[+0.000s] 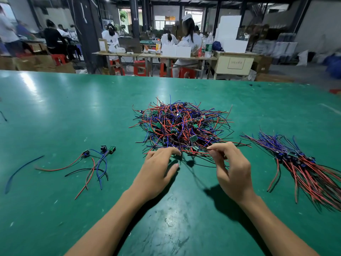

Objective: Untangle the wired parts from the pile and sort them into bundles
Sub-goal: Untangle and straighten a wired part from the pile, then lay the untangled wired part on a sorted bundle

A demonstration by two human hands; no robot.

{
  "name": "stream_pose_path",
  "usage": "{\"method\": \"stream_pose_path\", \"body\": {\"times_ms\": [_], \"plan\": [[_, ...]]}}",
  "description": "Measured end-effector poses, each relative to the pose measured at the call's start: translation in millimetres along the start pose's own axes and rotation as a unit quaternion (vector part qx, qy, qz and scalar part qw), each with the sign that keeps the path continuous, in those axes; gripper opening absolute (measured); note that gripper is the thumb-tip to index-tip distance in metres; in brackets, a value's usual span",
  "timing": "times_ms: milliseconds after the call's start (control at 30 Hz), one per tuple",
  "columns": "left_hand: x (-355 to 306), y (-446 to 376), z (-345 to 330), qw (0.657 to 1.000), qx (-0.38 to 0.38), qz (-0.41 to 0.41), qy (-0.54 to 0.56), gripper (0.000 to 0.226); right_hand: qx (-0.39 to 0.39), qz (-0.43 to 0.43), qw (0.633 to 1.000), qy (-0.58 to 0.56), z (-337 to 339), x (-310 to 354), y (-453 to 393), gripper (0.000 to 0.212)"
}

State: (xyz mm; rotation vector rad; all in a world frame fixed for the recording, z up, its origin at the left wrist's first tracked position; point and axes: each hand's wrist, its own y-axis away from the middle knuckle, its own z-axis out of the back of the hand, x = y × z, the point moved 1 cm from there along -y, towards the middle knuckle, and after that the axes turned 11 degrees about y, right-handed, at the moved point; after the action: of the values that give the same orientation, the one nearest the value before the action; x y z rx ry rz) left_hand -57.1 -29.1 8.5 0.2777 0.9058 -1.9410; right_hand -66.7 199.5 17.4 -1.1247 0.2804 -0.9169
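Head view, looking down over a green surface point(55, 111), with the tangled pile point(181, 124) of red, blue and black wired parts as the landmark at the centre. Far left of the pile lies a single blue wire point(20, 168). Nearer, still left of the pile, a few loose parts point(96, 159) with small boards sit spread out and apart from it.

Just below the pile's near edge, the left hand point(159, 169) reaches in with fingers curled, its fingertips touching the strands at the edge; whether it actually pinches a wire is hard to tell. Beside it, the right hand point(231, 167) pinches thin wires between thumb and forefinger at the same near edge. A red wire point(195, 152) runs roughly left to right between the two hands, so its long axis lies across the person's body. Both hands are about equally close to the pile; the pile lies straight ahead of them, away from the person.

Right of the pile, well apart, a sorted bundle point(302, 163) lies slanted, boards grouped mid-length, its lower end cut off by the frame edge.

Which board belongs to the pinched wire is hidden in the tangle. People at benches behind are blurred.
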Motion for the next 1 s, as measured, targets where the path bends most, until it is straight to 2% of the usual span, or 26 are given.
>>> {"method": "stream_pose_path", "body": {"times_ms": [100, 200, 300, 400, 500, 567, 667, 833, 900, 1000], "plan": [[1, 1, -3, 0.999, 0.003, 0.032, -0.009, 0.047, -0.015, 0.012, 0.999, 0.033, 2, 3, -1, 0.010], [1, 2, -3, 0.998, -0.003, 0.053, -0.019, 0.053, -0.029, 0.000, 0.999, 0.035, 2, 5, -3, 0.010], [-5, 1, 1, 0.999, -0.035, 0.020, -0.021, 0.056, -0.040, -0.024, 0.999, 0.004, 3, 4, -1, 0.016], [-16, 0, -1, 0.999, -0.027, -0.027, 0.010, 0.060, -0.046, -0.040, 0.997, -0.040, 5, 8, 0, 0.020], [-25, -3, -10, 0.998, -0.009, -0.045, 0.040, 0.052, -0.066, -0.033, 0.993, -0.095, 7, 15, -1, 0.012], [-25, -4, -13, 0.997, -0.023, -0.049, 0.057, 0.037, -0.075, -0.032, 0.989, -0.126, 6, 20, -1, 0.012], [-23, -2, -11, 0.990, -0.078, -0.078, 0.088, 0.015, -0.081, -0.066, 0.984, -0.145, 4, 19, -2, 0.010], [-28, -5, 0, 0.968, -0.190, -0.118, 0.111, 0.015, -0.105, -0.133, 0.980, -0.104, 10, 0, -5, 0.007], [-30, -7, 5, 0.961, -0.210, -0.102, 0.150, 0.018, -0.081, -0.135, 0.985, -0.065, 13, -6, -6, 0.008], [-28, -5, 6, 0.971, -0.195, -0.003, 0.139, 0.025, -0.031, -0.145, 0.989, -0.009, 11, -11, -7, 0.009]]}}
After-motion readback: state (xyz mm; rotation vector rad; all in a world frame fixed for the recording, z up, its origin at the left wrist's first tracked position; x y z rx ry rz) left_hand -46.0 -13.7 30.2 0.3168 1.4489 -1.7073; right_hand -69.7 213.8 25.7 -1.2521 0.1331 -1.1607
